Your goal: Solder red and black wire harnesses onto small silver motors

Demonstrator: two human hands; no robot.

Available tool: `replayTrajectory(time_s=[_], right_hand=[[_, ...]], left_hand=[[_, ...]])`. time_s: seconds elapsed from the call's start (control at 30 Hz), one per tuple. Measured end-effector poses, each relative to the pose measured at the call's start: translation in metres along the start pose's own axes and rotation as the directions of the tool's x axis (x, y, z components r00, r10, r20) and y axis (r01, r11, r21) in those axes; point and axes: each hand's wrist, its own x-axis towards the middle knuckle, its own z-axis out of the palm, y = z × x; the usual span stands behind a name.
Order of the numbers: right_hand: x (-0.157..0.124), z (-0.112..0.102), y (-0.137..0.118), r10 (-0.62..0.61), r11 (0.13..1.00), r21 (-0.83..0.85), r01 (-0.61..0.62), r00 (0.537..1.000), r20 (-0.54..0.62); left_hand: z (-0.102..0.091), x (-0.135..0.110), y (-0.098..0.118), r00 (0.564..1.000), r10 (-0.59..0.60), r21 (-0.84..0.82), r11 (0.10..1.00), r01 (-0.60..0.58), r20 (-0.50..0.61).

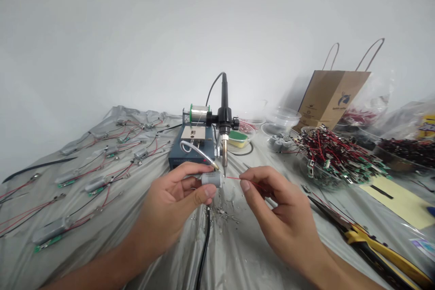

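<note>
Between the thumb and fingers of my left hand (181,199) is a small grey cylindrical motor (211,179), lying on its side with one end facing right. My right hand (277,204) pinches a thin red wire (234,177), whose free end points left at the motor's end. Directly above that spot stands a soldering iron (224,145), held upright in a stand with its tip down close to the wire end. Whether tip, wire and motor touch is too small to tell. A clear solder feed tube (200,152) with a brass nozzle reaches toward the same place.
Behind my hands sits a blue soldering station (175,149) with a solder spool (200,114). Wired motor assemblies (54,229) cover the left side. At right are a bowl of wired boards (333,158), a paper bag (333,97) and yellow-handled pliers (360,238).
</note>
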Motion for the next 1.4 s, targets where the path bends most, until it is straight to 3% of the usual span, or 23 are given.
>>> replayTrajectory(time_s=[0.6, 1.1, 1.4], right_hand=[[0.0005, 0.0005, 0.0001, -0.012, 1.0, -0.001, 0.012, 1.0, -0.012], [0.0029, 0.0029, -0.0041, -0.112, 0.989, -0.103, 0.106, 0.992, -0.056], [0.004, 0.0013, -0.0087, -0.139, 0.987, -0.083, 0.134, 0.989, -0.059]], left_hand=[[-0.0004, 0.0009, 0.0007, 1.0, -0.001, -0.002, 1.0, 0.001, -0.001], [-0.004, 0.0022, -0.0031, 1.0, 0.007, 0.053, 0.999, -0.008, 0.029], [-0.0041, -0.0006, -0.0029, 0.999, 0.029, 0.048, 0.998, -0.03, 0.014]])
